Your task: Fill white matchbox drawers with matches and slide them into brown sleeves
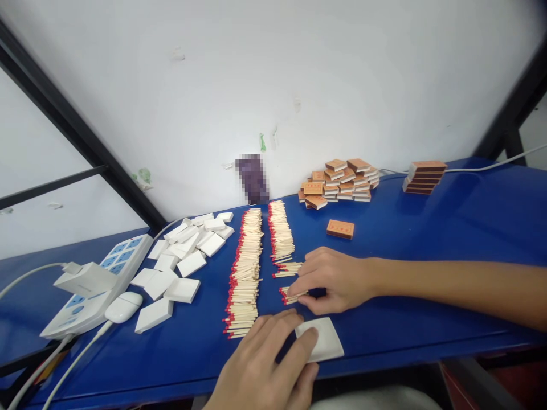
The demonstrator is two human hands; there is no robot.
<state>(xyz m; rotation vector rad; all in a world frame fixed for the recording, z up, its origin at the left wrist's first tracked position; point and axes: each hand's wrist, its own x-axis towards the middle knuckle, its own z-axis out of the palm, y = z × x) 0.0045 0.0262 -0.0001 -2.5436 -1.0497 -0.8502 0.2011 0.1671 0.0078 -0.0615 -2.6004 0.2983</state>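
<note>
My left hand (267, 361) grips the left end of a small white matchbox tray (329, 340) at the table's front edge, thumb and fingers around it. Just above it, my right hand (335, 279) reaches in from the right, its fingers closed on a small bunch of red-tipped matches (285, 295) at the table surface. Another loose group of matches (288, 269) lies beside its knuckles. Two long rows of matches run toward the wall, a left row (248, 256) and a shorter right row (281, 233), red heads to the left.
White matchbox trays (182, 250) lie in a heap on the left, near a power strip (128, 256) and a white mouse-like device (123, 307). Orange matchboxes are piled (337, 182) by the wall; a single matchbox (341, 229) lies nearer, and a stack (423, 176) stands right.
</note>
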